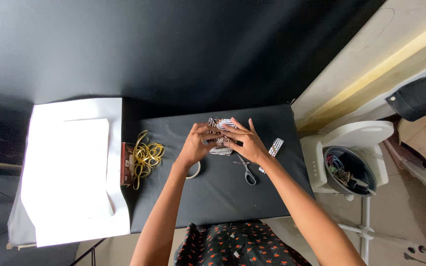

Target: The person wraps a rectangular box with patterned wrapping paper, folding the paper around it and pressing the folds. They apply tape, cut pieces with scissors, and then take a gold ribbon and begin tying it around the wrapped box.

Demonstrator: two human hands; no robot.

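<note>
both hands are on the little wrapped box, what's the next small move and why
Probably reach the left hand back for the tape roll while the right hand keeps the paper pressed. Both hands lie flat on the patterned wrapped box, the roll sits just under the left wrist, and the scissors lie idle nearby.

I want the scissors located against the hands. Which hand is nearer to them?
Right. The right hand lies just above the scissors; the left hand is farther left, on the patterned package.

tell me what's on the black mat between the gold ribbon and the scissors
In the head view, a roll of tape lies between the gold ribbon and the scissors, partly hidden under the left hand wrist.
</note>
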